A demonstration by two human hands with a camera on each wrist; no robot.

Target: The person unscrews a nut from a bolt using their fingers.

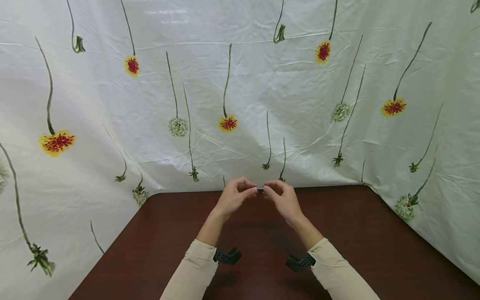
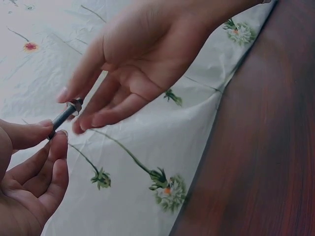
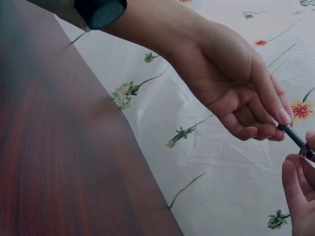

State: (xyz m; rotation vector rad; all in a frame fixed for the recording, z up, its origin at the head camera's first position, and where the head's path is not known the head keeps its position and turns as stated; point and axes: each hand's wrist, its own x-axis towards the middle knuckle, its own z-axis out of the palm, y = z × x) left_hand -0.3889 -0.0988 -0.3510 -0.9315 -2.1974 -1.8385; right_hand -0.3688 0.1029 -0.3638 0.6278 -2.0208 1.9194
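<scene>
In the head view, both hands meet above the far edge of the table, with a small metal bolt (image 1: 260, 188) held between them. My left hand (image 1: 231, 198) pinches one dark end of the bolt between thumb and fingers. The bare thread of the bolt (image 2: 62, 117) shows in the left wrist view. At its other end sits a nut (image 2: 76, 105), between the thumb and fingers of my right hand (image 2: 142, 59). The right wrist view shows the nut (image 3: 307, 151) close to the frame edge, partly covered by the right fingertips. The left hand (image 3: 231, 83) grips the opposite end there.
A dark reddish-brown table (image 1: 258, 233) lies beneath the hands. Behind and beside it hangs a white flower-print cloth (image 1: 247, 83), reaching down to the table's edges. Each wrist wears a black band (image 1: 227, 256) with a camera.
</scene>
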